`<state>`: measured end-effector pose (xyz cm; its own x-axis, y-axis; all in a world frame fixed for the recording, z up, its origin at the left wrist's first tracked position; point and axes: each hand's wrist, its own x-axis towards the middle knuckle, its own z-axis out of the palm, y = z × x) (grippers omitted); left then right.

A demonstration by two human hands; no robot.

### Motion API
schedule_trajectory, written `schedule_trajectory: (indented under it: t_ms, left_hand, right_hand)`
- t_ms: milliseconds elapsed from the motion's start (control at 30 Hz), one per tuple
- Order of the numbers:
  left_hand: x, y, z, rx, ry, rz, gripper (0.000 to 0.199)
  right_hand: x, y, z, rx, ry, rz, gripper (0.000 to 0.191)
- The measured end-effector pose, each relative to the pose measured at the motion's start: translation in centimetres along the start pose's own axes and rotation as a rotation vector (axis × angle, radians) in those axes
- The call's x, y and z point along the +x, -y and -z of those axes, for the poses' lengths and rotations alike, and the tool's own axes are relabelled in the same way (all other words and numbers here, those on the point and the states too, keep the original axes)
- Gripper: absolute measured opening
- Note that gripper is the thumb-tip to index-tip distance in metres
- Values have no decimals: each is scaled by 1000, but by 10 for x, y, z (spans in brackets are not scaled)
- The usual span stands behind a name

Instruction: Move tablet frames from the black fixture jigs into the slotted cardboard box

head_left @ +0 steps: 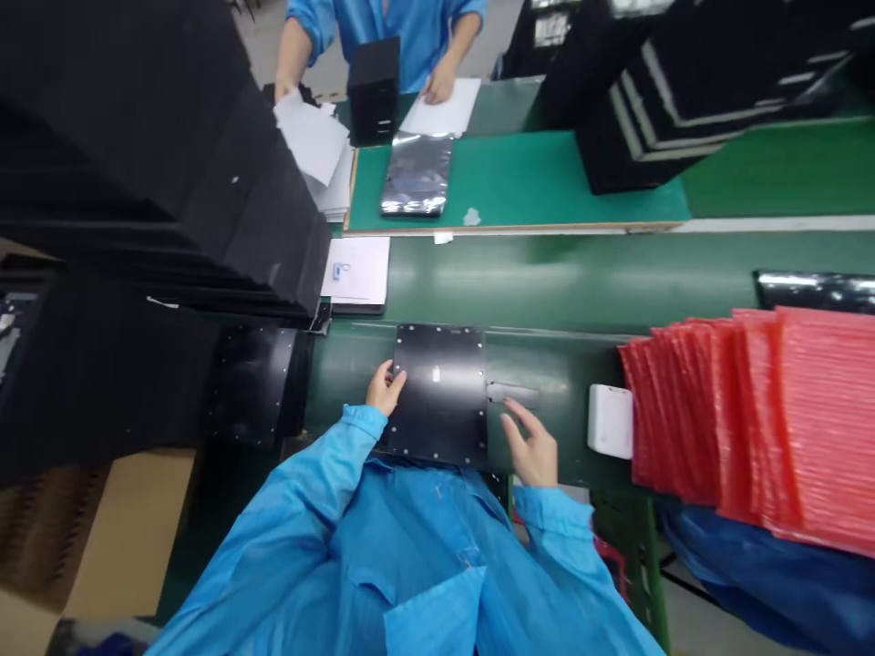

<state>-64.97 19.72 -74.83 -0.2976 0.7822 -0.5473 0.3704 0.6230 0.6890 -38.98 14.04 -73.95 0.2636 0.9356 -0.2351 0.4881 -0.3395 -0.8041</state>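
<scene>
A flat black rectangular panel [439,410] lies on the green table in front of me. Pale dots, like screw heads or holes, run along its edges, and a small white mark sits near its upper middle. At the panel's left edge is my left hand [386,390], gripping that edge between thumb and fingers. My right hand [533,448] is off the panel's right side with thumb and fingers spread, holding nothing. Just beyond its fingertips lies a thin dark strip-like piece [512,394] on the table, too indistinct to name.
Tall stacks of black panels [170,155] rise on my left. Red bubble-wrap bags [725,410] stand at right beside a white box-shaped device [611,421]. Across the table a co-worker in blue [424,36] handles white sheets [311,137]. An open cardboard box [140,528] is lower left.
</scene>
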Motion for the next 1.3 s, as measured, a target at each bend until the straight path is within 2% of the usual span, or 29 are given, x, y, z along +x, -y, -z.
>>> schedule_trajectory:
  t_ms: [67,133,200,267,333,433,533,633,800,1000,1067,1133,1167,1200,1233,1300]
  left_hand:
    - [-11,-16,-10,232,-88,-137,51]
    - [-29,-32,-26,468,-105,-308,55]
    - [-50,-43,-48,651,-7,-427,58]
    - [-68,-49,-72,798,97,-465,62]
    - [-80,-50,-92,921,132,-459,70]
    - [-86,-45,-106,1017,134,-461,83]
    - [-85,-43,-107,1042,134,-458,97]
    - [-85,-45,-106,1052,116,-439,103]
    - [-86,-46,-104,1036,148,-436,105]
    - [-86,-49,-107,1006,184,-410,105]
    - [-88,-57,-115,978,168,-367,105]
    - [-91,-69,-122,912,128,-285,103]
    - [-93,-76,-122,863,107,-241,103]
    - [-96,-83,-119,803,90,-206,102]
    - [-99,-89,-113,735,80,-189,102]
    - [-103,-97,-88,577,71,-224,99]
  right_hand:
    - [24,-21,20,-131,6,125,62]
    - [51,-45,28,-287,102,188,68]
    - [73,-67,27,-416,215,214,63]
    - [86,-80,23,-475,271,209,52]
    - [88,-77,21,-499,306,200,48]
    - [76,-43,21,-583,503,296,37]
    - [67,-1,22,-710,663,454,23]
    - [71,15,28,-782,693,488,21]
    - [83,-1,38,-886,696,382,22]
    - [85,9,28,-891,689,509,23]
    - [95,5,24,-842,774,511,24]
    - [105,-7,23,-729,908,453,28]
    - [108,-16,23,-663,930,417,32]
    - [109,-25,24,-602,895,394,37]
    - [108,-33,26,-551,804,391,43]
    - [96,-43,31,-487,550,437,57]
